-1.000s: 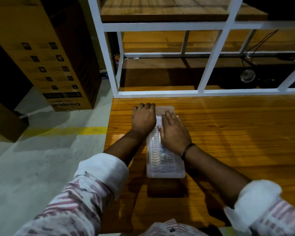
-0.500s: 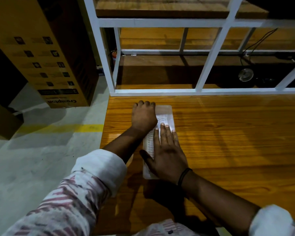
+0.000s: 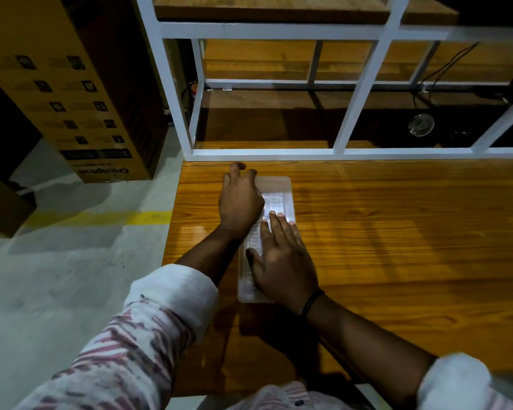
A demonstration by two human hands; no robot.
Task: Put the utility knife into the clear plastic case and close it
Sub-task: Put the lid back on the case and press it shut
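A long clear plastic case [image 3: 279, 196] lies lengthwise on the wooden table [image 3: 397, 247], near its left edge, with its lid down. My right hand [image 3: 282, 261] rests flat on the near half of the lid, fingers spread and pointing away from me. My left hand [image 3: 240, 199] lies on the far left side of the case, fingers loosely curled and lifting past the far left corner. The utility knife is not visible; the ribbed lid and my hands hide the inside of the case.
A white metal frame [image 3: 279, 153] runs along the table's far edge, with lower wooden shelves, cables and a round metal object [image 3: 421, 124] behind it. A tall cardboard box [image 3: 71, 93] stands on the concrete floor at left, beside a yellow floor line [image 3: 101, 218].
My right hand slid from the far half of the lid toward me onto the near half. My left hand stayed at the far left corner, its fingers now lifting and spreading a little.
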